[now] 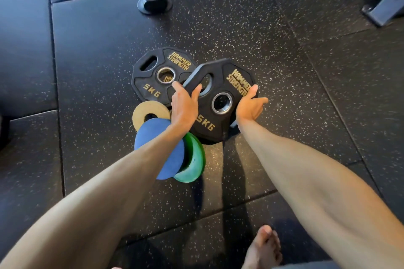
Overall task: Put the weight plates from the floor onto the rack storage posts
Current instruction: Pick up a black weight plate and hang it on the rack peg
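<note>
Here, both hands hold one black 5 KG plate (220, 102) over the speckled rubber floor (284, 72). The left hand (184, 105) grips its left rim, with a finger hooked into the grip slot and the thumb lying along the edge. The right hand (249, 106) clasps the right rim, thumb pressed on the lettered face and one finger sticking out to the side. The plate is tilted with its far side raised; whether its near edge touches the floor cannot be told. It overlaps a second black plate (153, 72), which lies flat just behind and to the left. Close by on the left, a small tan plate (142, 113), a blue plate (161, 150) and a green plate (193, 159) lie in an overlapping cluster, partly hidden by the left forearm. A dark post base (154, 2) stands farther back, and a bare foot (264, 247) rests at the near edge.
</note>
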